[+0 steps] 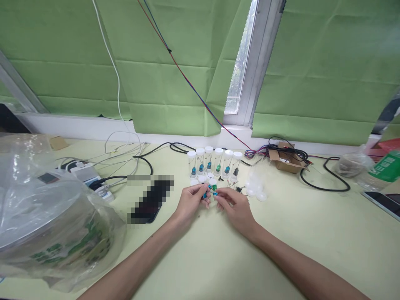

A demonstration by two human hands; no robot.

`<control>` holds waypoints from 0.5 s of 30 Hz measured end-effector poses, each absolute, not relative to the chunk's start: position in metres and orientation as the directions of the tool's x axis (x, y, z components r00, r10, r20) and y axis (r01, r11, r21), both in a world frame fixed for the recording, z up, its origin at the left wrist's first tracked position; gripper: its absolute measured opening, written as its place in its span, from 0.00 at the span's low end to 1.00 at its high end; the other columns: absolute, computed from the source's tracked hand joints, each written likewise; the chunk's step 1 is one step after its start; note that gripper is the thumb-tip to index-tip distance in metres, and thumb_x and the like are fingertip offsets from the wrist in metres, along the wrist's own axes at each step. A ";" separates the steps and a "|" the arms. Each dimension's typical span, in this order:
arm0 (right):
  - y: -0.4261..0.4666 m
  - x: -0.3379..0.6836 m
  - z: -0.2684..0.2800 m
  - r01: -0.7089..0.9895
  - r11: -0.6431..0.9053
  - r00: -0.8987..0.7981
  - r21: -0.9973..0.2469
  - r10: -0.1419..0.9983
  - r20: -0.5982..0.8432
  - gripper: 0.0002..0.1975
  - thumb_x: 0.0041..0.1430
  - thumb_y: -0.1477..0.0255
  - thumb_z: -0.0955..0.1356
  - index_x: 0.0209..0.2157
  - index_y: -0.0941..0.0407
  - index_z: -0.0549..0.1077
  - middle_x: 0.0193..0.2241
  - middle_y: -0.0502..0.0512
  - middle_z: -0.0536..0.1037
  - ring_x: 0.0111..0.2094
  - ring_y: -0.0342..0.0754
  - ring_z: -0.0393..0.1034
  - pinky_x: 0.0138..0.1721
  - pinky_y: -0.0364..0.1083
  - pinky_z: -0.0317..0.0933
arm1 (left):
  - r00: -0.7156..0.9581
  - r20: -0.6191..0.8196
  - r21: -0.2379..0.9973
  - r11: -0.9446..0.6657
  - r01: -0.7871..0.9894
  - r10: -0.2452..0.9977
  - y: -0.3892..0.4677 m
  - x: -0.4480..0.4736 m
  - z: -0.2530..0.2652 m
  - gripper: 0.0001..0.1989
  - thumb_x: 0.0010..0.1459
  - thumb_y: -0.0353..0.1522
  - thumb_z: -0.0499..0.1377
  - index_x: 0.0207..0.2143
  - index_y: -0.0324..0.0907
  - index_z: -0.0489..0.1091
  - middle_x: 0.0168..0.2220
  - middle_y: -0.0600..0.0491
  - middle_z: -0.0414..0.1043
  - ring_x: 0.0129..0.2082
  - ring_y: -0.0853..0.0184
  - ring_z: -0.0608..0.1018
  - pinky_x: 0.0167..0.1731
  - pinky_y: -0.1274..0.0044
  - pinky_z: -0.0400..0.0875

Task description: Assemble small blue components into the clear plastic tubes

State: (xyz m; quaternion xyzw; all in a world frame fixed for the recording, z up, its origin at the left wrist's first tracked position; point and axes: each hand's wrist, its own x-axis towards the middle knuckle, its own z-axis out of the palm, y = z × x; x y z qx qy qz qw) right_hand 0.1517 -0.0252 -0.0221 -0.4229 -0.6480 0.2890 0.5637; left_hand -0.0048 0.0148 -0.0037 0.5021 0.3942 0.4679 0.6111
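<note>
My left hand [191,201] is closed in a pinch on a small blue metallic part [204,195]. Facing it, my right hand [236,205] pinches another small blue piece [215,193], and a thin wire-like bit seems to run between the fingertips. Whether the two pieces are joined, I cannot tell. Just beyond my fingers lies a small green part [214,187]. Behind it, several clear vials with white caps [218,151] stand in a row, each with a small blue, green or black part and thin metal wires inside. A small black part [239,189] lies near my right hand.
Clear plastic caps or cups [256,187] lie right of the vials. A dark, pixelated phone-like object [151,202] is left of my hands. At far left sits a bagged round container [62,233]; a cardboard box [286,160] with cables stands back right, a phone [383,205] at far right.
</note>
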 end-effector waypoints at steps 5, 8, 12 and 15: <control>-0.024 0.153 -0.025 0.323 0.549 -0.032 -0.771 0.821 0.570 0.07 0.63 0.72 0.65 0.36 0.56 0.76 0.29 0.53 0.76 0.23 0.43 0.69 0.28 0.43 0.65 | 0.283 -0.010 0.983 0.061 -0.172 0.959 0.012 -0.004 -0.002 0.19 0.51 0.45 0.65 0.26 0.35 0.73 0.25 0.53 0.69 0.21 0.74 0.70 0.19 0.81 0.68; -0.025 0.153 -0.025 0.317 0.524 -0.028 -0.791 0.839 0.544 0.08 0.64 0.71 0.65 0.33 0.57 0.75 0.25 0.51 0.74 0.22 0.43 0.69 0.26 0.43 0.64 | 0.287 0.006 0.988 0.038 -0.151 0.958 0.013 -0.004 -0.004 0.19 0.52 0.45 0.64 0.26 0.35 0.73 0.24 0.53 0.69 0.20 0.73 0.70 0.18 0.81 0.67; -0.026 0.153 -0.023 0.279 0.467 -0.010 -0.839 0.875 0.484 0.10 0.64 0.69 0.65 0.30 0.57 0.72 0.22 0.49 0.72 0.19 0.42 0.67 0.23 0.41 0.62 | 0.282 0.043 0.994 -0.014 -0.104 0.958 0.014 -0.004 -0.005 0.20 0.52 0.45 0.64 0.26 0.35 0.73 0.24 0.53 0.70 0.18 0.73 0.70 0.18 0.80 0.68; -0.028 0.152 -0.021 0.225 0.416 0.001 -0.881 0.904 0.427 0.11 0.64 0.66 0.65 0.29 0.57 0.71 0.21 0.48 0.72 0.18 0.41 0.66 0.21 0.41 0.61 | 0.283 0.069 0.996 -0.049 -0.077 0.957 0.014 -0.004 -0.005 0.20 0.52 0.46 0.63 0.25 0.35 0.73 0.24 0.53 0.70 0.18 0.72 0.71 0.18 0.79 0.68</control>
